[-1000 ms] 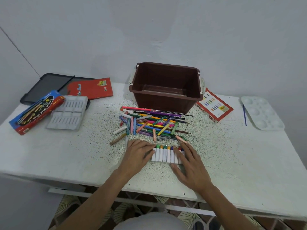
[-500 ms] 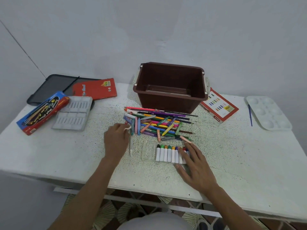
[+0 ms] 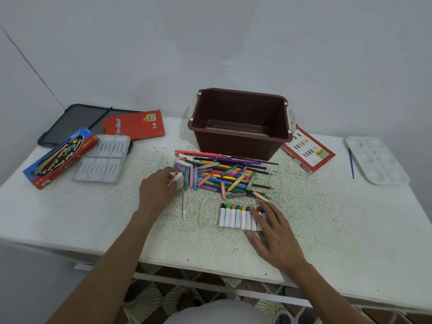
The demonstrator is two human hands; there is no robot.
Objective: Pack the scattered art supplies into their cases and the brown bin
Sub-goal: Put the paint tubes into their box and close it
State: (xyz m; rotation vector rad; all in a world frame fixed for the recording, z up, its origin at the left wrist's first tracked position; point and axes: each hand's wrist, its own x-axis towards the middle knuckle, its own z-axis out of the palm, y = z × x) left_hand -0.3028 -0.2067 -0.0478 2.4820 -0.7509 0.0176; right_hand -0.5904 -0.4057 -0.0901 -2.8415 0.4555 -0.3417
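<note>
head view, box (image 3: 308, 152) labelled oil pastels

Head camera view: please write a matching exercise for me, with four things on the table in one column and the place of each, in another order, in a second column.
1. brown plastic bin
2. white plastic paint palette
3. blue and red cardboard box
4. clear plastic tray of white markers

a. near the right end of the white table
b. partly under the right hand
c. near the left end of the table
d. just behind the pile of coloured pencils

Pairs: 1-d, 2-a, 3-c, 4-b
</note>
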